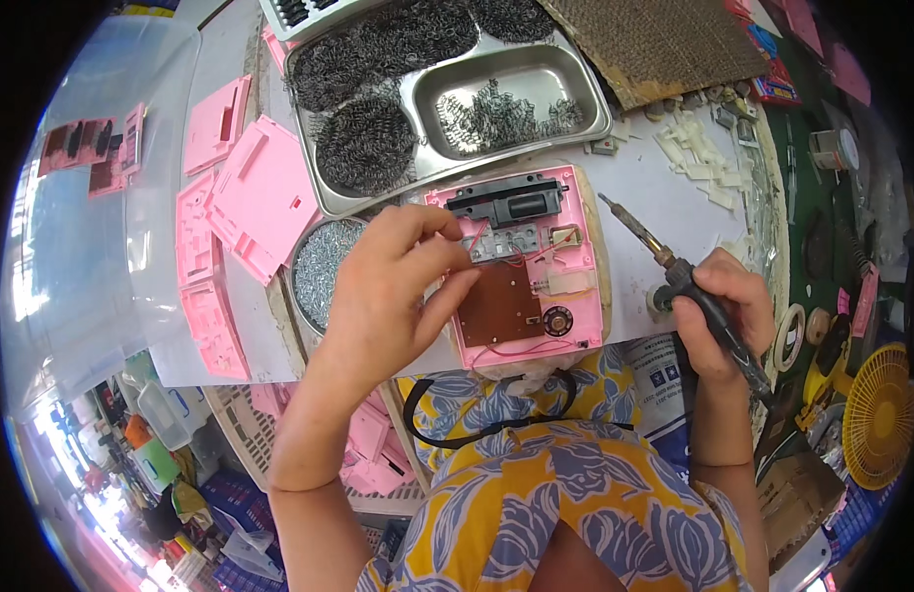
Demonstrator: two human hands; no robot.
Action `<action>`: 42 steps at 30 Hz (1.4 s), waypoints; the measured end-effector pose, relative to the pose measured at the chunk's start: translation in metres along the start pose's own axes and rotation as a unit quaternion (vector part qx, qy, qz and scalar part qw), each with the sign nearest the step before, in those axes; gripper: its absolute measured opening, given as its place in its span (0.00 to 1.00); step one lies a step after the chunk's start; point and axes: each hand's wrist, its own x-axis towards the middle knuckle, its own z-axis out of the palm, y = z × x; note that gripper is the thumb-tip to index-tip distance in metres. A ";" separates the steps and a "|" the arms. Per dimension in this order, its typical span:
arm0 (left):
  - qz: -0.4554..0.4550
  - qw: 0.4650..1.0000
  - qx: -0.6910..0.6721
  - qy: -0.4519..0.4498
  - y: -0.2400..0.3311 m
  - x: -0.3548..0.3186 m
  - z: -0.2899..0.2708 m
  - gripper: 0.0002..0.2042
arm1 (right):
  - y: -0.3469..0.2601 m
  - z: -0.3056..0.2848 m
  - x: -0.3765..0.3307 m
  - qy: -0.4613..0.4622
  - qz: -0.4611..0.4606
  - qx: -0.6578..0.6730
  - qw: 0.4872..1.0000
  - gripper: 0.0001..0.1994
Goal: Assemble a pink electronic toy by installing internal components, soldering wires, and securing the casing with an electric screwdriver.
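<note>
A pink plastic case (591,286) lies open before me. Inside it are a brown circuit board (501,304), a black mechanism (508,203), a metal plate, thin red wires and a small round speaker (557,321). My left hand (402,286) reaches over the case's left side, fingertips drawn together near the board's upper left corner. Anything pinched there is too small or hidden to make out. In my right hand (725,311), to the right of the case, is a black electric screwdriver (695,286) with a brass-coloured collar. Its bit points up and left, apart from the case.
A round bowl (324,271) of small screws stands left of the case. Behind, a metal tray (593,109) holds many dark and silvery springs. Pink panels (264,197) lie at left, white plastic parts (695,153) at back right. A yellow fan (879,416) stands far right.
</note>
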 end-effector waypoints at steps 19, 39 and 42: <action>-0.191 0.894 -0.387 0.123 0.018 -0.003 0.057 0.05 | -0.005 0.094 0.056 -0.076 0.117 0.195 0.971 0.26; -0.252 0.851 -0.459 0.039 0.015 0.001 0.051 0.06 | -0.002 0.100 0.049 -0.063 0.125 0.157 0.978 0.28; -0.247 0.840 -0.480 0.053 0.017 0.000 0.054 0.06 | -0.004 0.103 0.046 -0.050 0.133 0.160 0.977 0.28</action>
